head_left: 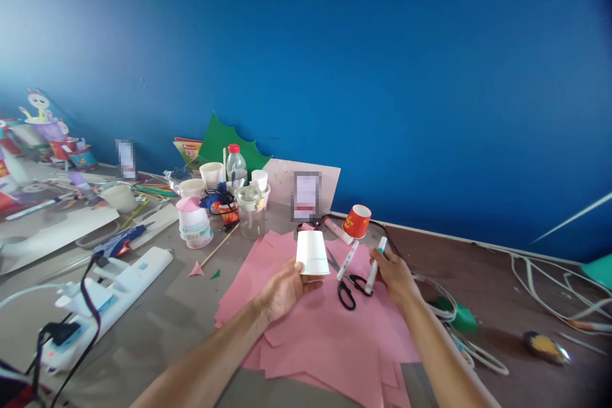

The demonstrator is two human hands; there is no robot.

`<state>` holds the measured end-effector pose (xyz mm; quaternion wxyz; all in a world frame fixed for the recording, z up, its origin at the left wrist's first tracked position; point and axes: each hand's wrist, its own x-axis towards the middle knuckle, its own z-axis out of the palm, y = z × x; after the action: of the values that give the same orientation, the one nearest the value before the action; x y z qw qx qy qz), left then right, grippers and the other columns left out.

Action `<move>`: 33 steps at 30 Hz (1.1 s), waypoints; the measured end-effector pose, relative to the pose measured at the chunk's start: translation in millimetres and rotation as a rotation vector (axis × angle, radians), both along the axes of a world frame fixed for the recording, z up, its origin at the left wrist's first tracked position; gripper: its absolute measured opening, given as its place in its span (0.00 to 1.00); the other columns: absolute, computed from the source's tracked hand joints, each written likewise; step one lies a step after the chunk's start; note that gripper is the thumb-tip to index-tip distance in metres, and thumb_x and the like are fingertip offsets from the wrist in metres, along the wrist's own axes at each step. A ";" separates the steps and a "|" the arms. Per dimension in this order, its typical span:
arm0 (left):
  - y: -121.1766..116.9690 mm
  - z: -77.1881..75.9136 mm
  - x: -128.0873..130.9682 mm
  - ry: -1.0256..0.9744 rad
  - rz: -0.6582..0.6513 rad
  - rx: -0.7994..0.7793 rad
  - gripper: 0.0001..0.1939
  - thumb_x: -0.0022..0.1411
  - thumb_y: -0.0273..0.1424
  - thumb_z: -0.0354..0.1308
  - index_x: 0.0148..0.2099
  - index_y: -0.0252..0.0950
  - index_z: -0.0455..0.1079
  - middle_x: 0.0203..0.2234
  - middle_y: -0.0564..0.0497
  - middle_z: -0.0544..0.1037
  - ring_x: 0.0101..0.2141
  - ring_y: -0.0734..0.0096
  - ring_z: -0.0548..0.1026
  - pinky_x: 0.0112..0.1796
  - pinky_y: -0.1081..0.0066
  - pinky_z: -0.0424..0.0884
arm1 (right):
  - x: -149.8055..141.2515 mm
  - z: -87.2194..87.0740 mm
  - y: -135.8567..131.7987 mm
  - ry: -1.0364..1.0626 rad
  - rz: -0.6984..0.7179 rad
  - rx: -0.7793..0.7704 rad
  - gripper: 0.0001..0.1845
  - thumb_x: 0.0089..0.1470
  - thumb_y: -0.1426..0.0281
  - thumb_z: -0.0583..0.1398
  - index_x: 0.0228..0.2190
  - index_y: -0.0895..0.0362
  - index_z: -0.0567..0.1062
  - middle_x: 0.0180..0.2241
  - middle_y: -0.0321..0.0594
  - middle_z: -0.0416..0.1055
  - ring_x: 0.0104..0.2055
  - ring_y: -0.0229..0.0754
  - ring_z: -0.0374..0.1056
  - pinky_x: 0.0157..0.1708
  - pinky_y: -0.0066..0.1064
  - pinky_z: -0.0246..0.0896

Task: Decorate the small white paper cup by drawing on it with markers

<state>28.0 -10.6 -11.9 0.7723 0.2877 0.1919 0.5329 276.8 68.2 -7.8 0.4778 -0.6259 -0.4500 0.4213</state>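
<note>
Spread beneath both hands: overlapping sheets of pink paper point(325, 338). Holding above the sheets, in the left hand point(282, 293) with fingers curled under the lower edge and thumb against the side, a white paper cup point(312, 248): turned upside down, narrow base up, rolled rim down, clean and smooth, plain except for thin pale-blue lines point(316, 260) low on the side. Lying nearby, black-handled scissors point(352, 278). Gripping near the scissors, in the right hand point(394, 271) with fingers bent closed, a white marker point(374, 272), tilted.

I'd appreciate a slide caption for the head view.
White paper cup in left hand, white marker in right hand, pink paper beneath.
</note>
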 end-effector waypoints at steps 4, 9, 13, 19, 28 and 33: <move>-2.0 6.9 4.0 0.120 0.098 0.063 0.28 0.53 0.37 0.69 0.56 0.37 0.69 0.46 0.43 0.79 0.46 0.57 0.75 0.47 0.63 0.64 | 14.1 -5.9 6.5 -0.262 -0.059 0.014 0.11 0.40 0.64 0.67 0.23 0.54 0.71 0.16 0.34 0.63 0.24 0.46 0.65 0.24 0.33 0.52; -4.5 13.0 8.4 0.209 0.135 0.124 0.30 0.51 0.37 0.71 0.55 0.35 0.70 0.43 0.44 0.80 0.47 0.55 0.74 0.48 0.63 0.63 | 12.0 -14.7 -0.7 -0.744 -0.077 0.158 0.24 0.48 0.64 0.61 0.48 0.59 0.71 0.33 0.49 0.74 0.36 0.54 0.71 0.32 0.37 0.57; -8.1 14.7 9.8 0.301 0.164 0.142 0.29 0.50 0.38 0.71 0.53 0.35 0.72 0.43 0.44 0.79 0.46 0.55 0.73 0.46 0.64 0.64 | -0.1 -14.8 -9.7 -0.902 0.041 0.420 0.19 0.56 0.66 0.55 0.47 0.58 0.73 0.38 0.49 0.75 0.39 0.52 0.71 0.37 0.38 0.60; -12.9 21.4 12.7 0.414 0.307 0.151 0.22 0.51 0.38 0.70 0.47 0.36 0.74 0.39 0.47 0.78 0.42 0.59 0.72 0.44 0.66 0.65 | -24.2 -11.0 -22.4 -0.873 0.329 0.585 0.15 0.58 0.70 0.53 0.44 0.57 0.76 0.29 0.43 0.76 0.34 0.48 0.70 0.39 0.38 0.61; -11.3 18.1 13.0 0.443 0.349 0.134 0.22 0.51 0.37 0.71 0.47 0.36 0.73 0.40 0.46 0.77 0.43 0.59 0.72 0.44 0.67 0.65 | -31.9 -2.9 -29.4 -0.988 0.429 0.656 0.14 0.60 0.71 0.55 0.26 0.55 0.76 0.37 0.45 0.76 0.42 0.49 0.68 0.44 0.39 0.56; -10.1 15.6 14.0 0.452 0.343 0.148 0.23 0.50 0.39 0.71 0.47 0.35 0.73 0.39 0.46 0.77 0.42 0.59 0.72 0.43 0.67 0.65 | -25.7 -8.7 -25.2 -1.042 0.202 0.519 0.13 0.60 0.67 0.55 0.27 0.57 0.75 0.32 0.45 0.75 0.35 0.46 0.71 0.36 0.34 0.55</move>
<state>41.9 -20.7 3.7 0.5856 0.4180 0.3658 0.5903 251.1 43.0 -16.5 0.2888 -0.5670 -0.7711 -0.0220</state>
